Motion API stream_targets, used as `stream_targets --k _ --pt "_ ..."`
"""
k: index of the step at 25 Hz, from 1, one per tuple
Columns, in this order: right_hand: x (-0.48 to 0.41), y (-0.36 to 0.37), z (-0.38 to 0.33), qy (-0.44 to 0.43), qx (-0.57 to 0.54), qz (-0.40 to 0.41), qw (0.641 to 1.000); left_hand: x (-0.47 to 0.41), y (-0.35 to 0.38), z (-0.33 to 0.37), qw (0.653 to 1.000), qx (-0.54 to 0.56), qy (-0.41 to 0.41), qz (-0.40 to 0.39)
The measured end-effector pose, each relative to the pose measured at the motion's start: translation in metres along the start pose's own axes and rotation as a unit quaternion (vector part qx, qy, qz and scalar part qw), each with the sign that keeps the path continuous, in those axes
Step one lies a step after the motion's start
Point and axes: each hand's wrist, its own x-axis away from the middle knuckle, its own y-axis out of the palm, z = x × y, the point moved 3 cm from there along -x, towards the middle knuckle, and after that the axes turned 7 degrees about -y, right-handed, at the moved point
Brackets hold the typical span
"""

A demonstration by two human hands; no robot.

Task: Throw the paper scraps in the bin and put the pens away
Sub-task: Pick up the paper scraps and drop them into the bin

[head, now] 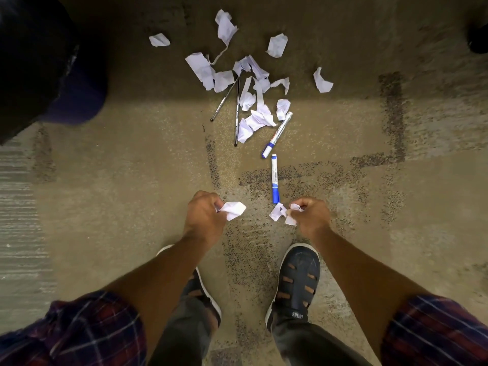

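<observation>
My left hand (pixel 204 216) is closed on a crumpled white paper scrap (pixel 233 210) low over the floor. My right hand (pixel 310 216) grips white paper scraps (pixel 282 212) too. Several more torn paper scraps (pixel 253 83) lie scattered on the carpet ahead. Among them lie two thin black pens (pixel 224 100) (pixel 237 112). A blue and white marker (pixel 277 134) rests at the pile's right edge. A second blue and white marker (pixel 274 178) lies nearer, just beyond my right hand. A dark bin (pixel 76 93) stands at the upper left.
The floor is tan patterned carpet (pixel 132 180). My two feet in dark sandals (pixel 295 281) stand just behind my hands. A dark object (pixel 478 40) sits at the far right edge. A dark bulk fills the top left corner beside the bin.
</observation>
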Motion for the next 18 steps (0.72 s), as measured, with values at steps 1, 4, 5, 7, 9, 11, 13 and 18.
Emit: stream_targets --k 1,4,5,7,9,11,13,18 --pt "0.003 0.009 0.002 0.002 -0.009 0.005 1.0 0.001 0.004 -0.002 1.0 0.005 -0.004 -0.004" --pt "0.006 0.033 0.006 0.011 -0.013 0.031 0.999 0.005 0.014 -0.014 1.0 0.02 -0.015 -0.012" --pt "0.005 0.041 0.005 0.006 -0.009 0.038 0.999 0.007 0.015 -0.018 1.0 0.021 -0.019 -0.013" --pt "0.004 0.053 0.001 -0.003 0.01 0.045 0.999 0.008 0.015 -0.026 0.999 0.019 -0.028 -0.014" --pt "0.002 0.062 -0.003 -0.008 0.067 0.046 0.997 0.009 0.011 -0.033 0.999 0.015 -0.034 -0.011" --pt "-0.001 0.066 -0.008 -0.006 0.115 0.037 0.993 0.01 0.006 -0.039 0.999 0.009 -0.035 -0.008" --pt "-0.001 0.065 -0.01 0.01 0.086 0.029 0.996 0.011 0.0 -0.043 0.999 0.005 -0.036 -0.004" --pt "0.02 0.037 -0.016 0.098 -0.058 0.03 0.993 0.024 -0.02 -0.032 0.998 0.028 -0.051 0.009"
